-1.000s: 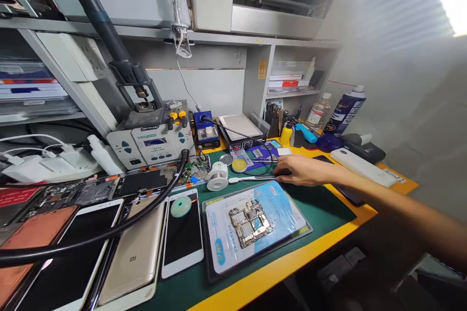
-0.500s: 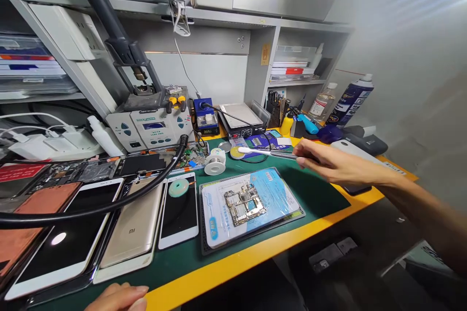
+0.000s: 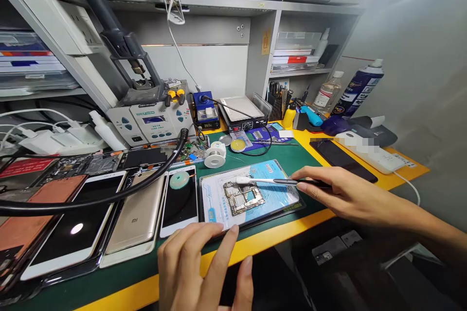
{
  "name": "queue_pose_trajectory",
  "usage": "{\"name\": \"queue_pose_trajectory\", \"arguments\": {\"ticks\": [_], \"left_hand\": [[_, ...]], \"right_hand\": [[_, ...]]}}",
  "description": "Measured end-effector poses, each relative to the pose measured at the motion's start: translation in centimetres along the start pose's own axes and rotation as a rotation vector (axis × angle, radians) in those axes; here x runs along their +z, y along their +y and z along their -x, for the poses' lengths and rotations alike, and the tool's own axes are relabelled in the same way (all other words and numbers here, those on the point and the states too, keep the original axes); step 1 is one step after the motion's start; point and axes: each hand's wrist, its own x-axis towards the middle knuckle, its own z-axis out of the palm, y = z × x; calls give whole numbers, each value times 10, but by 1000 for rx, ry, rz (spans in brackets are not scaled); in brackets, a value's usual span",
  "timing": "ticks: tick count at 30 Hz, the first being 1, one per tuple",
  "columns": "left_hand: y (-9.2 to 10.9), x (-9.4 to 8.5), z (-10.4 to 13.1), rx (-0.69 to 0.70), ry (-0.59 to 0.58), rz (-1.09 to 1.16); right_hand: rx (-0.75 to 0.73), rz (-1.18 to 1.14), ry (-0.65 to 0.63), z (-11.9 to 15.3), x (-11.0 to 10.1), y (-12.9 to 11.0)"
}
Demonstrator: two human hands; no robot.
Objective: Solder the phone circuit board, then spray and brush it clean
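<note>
A phone circuit board (image 3: pixel 236 202) lies on a flat blue-and-white printed package (image 3: pixel 277 175). My right hand (image 3: pixel 330 187) comes in from the right, its fingers closed around the handle of a toothbrush (image 3: pixel 266 181). The white brush head is over the board's upper edge; I cannot tell whether the bristles touch it. At the package's front edge is my left hand (image 3: pixel 204 265), fingers apart and holding nothing. Its fingertips are close to the package, with contact unclear. A white-framed phone screen (image 3: pixel 179 209) lies just left of the package.
Several phones, including a gold one (image 3: pixel 136 214), cover the left side. A black hose (image 3: pixel 160 175) arches over them from the rework station (image 3: pixel 153 121). Behind the package stands a solder spool (image 3: pixel 215 157). A dark phone (image 3: pixel 343 158) lies at right. The yellow table edge (image 3: pixel 277 238) runs in front.
My right hand has brought the toothbrush down and towards me, to the board. My left hand has risen from the lower left to the package's front edge, its fingers now spread.
</note>
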Motion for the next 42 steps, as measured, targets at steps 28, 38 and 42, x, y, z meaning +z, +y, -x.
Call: {"name": "queue_pose_trajectory", "arguments": {"ticks": [28, 38, 42], "left_hand": [[30, 41, -4, -144, -76, -140], [30, 46, -6, -143, -78, -132], [30, 46, -7, -153, -79, -122]], "right_hand": [[82, -82, 68, 9, 16, 9], [97, -94, 70, 8, 17, 11], [26, -55, 75, 5, 17, 9]]}}
